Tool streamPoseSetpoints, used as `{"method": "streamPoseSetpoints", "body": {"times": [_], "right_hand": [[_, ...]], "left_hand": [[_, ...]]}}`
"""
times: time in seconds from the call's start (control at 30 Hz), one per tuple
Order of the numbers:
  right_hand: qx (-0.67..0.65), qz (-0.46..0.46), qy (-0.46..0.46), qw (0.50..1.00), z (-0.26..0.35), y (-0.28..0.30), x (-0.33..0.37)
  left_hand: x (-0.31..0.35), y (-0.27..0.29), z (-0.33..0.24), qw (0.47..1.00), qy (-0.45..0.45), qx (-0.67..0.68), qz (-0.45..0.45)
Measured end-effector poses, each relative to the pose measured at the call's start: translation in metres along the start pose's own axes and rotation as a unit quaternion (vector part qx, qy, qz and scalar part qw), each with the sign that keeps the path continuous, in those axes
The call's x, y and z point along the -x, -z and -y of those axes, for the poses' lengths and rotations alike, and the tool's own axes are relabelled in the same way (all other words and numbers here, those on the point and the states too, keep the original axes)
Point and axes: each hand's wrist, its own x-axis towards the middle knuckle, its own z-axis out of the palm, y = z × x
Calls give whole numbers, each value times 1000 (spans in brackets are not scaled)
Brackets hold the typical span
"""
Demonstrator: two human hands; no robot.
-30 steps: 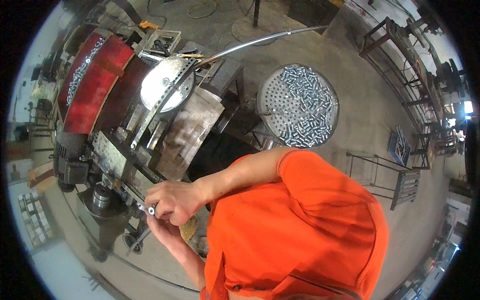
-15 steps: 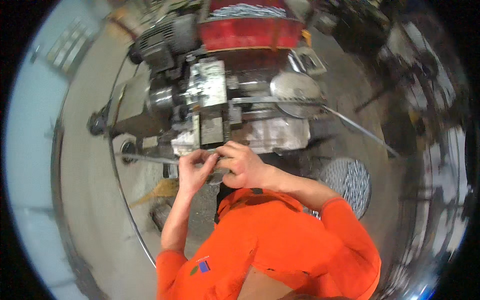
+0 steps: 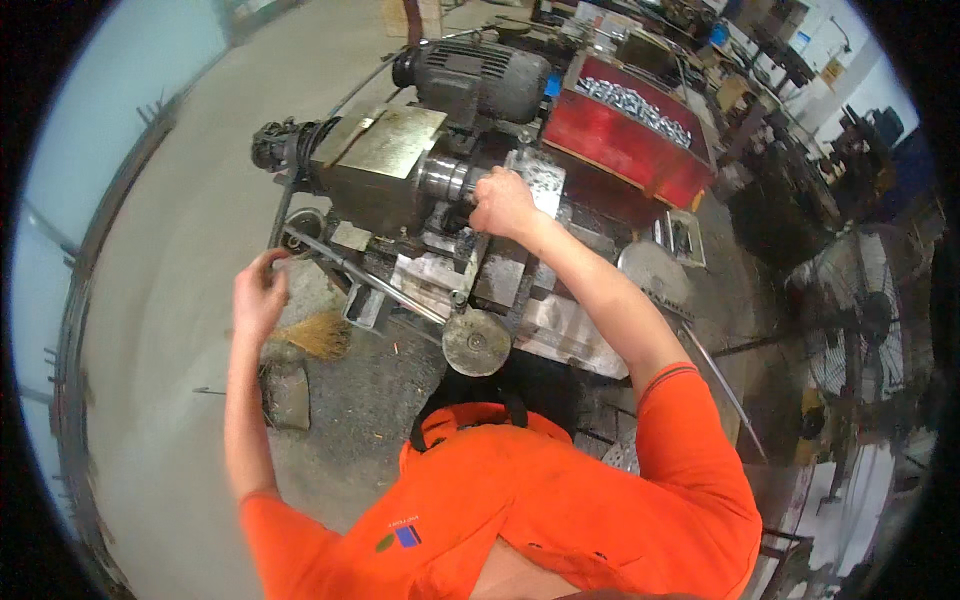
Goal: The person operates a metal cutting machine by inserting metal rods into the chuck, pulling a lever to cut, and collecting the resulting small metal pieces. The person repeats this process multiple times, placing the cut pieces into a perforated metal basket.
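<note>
Person in an orange shirt (image 3: 560, 490) at a lathe-like machine, both bare hands in view. Right hand (image 3: 503, 203) is up at the shiny round spindle (image 3: 442, 177), at its right end; fingers bent inward, back of the hand toward the camera, so whether they grip a part or just touch the metal cannot be told. Spindle sits on the right side of a grey housing (image 3: 365, 190), which has a flat pale metal plate (image 3: 400, 140) on top.

Left hand (image 3: 261, 292) is well apart from the right, out over the floor (image 3: 180, 300) on the left. Its fingers are loosely bent, gap showing between them and the thumb; slightly blurred. Nearest to it: the upper-left end of a long metal bar (image 3: 375, 278), which slants down to a round metal disc (image 3: 477, 343) in front of the person's waist.

Behind the housing, a ribbed grey motor (image 3: 480, 82). Right of that, a red tray (image 3: 610, 140) with a heap of small shiny metal parts (image 3: 635, 105) along it. Larger round plate (image 3: 650, 268) past the right forearm. Below the left end of the bar, yellow straw bristles (image 3: 318, 335) on the floor.
</note>
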Motion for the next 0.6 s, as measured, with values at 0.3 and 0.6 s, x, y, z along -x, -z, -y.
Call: {"method": "streamPoseSetpoints", "body": {"times": [0.3, 0.6], "right_hand": [[-56, 44, -56, 996, -6, -25, -42], [-86, 56, -15, 995, -13, -23, -32]], "left_hand": [[94, 47, 103, 967, 154, -202, 29], [71, 53, 165, 892, 183, -412, 32]]}}
